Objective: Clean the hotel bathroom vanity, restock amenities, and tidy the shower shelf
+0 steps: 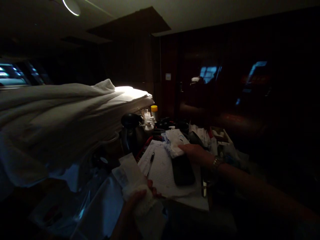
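The scene is very dim. At the lower middle, my left hand [136,196] is closed around a crumpled white bundle [131,171] that looks like paper or thin cloth; part of it hangs below the fingers. My right hand [192,152], with a metal-banded watch [217,161] on the wrist, reaches in from the right. Its fingers are closed on the edge of a crumpled white plastic packet [173,143] with bluish print. Just below that packet lies a black phone [183,171] on sheets of grid paper [162,176]. A dark pen [152,158] rests on the paper.
Left of the paper rises a tall pile of white linen [75,110]. Behind stand a black hairdryer-like object [130,121] and a yellow-capped bottle [154,111]. White packets [201,133] and a small box [221,133] sit at the right. A dark glossy door [195,96] is beyond.
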Available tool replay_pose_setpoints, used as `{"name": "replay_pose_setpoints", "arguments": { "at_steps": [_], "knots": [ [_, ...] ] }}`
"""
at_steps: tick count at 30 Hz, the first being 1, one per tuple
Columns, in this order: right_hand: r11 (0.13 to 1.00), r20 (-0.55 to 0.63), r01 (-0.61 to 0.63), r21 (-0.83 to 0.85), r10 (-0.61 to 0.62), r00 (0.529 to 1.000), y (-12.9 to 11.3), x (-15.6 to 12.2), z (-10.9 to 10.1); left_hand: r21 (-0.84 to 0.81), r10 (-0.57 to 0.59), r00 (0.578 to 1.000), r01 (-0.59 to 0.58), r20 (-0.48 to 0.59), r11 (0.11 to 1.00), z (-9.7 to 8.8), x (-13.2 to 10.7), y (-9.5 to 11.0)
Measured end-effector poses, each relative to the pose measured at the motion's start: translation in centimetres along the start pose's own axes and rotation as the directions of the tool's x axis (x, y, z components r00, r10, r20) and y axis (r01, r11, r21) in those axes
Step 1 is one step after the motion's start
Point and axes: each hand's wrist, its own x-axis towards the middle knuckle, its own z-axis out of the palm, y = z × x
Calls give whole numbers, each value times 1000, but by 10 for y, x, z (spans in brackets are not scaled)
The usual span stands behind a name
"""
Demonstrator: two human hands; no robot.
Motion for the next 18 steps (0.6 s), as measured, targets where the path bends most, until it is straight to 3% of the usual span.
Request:
{"name": "replay_pose_setpoints", "arguments": {
  "at_steps": [2,5,7,10,12,14,16,18],
  "knots": [
    [996,-157,6,86,7,988,-9,1,-9,3,26,998,-25,-49,1000,-7,13,17],
    [979,-408,151,137,-83,909,-50,-7,-21,91,-67,993,75,-95,993,-10,32,33],
    [970,-414,206,126,-138,900,-88,-14,-22,121,-92,995,96,-42,988,-8,43,39],
    [951,-269,235,202,-177,947,-135,-24,-16,128,-64,996,56,56,990,-3,54,50],
    [931,-146,139,338,-94,985,-152,-28,-11,194,-81,995,67,62,979,0,58,57],
    [862,-51,-60,503,100,994,-158,-30,-7,292,-96,993,70,74,954,3,61,62],
    [721,-27,-218,658,312,950,-158,-26,-1,395,-111,987,58,112,917,7,64,62],
    [577,-33,-276,769,467,884,-156,-18,4,483,-129,981,45,143,875,12,66,56]
  ]
}}
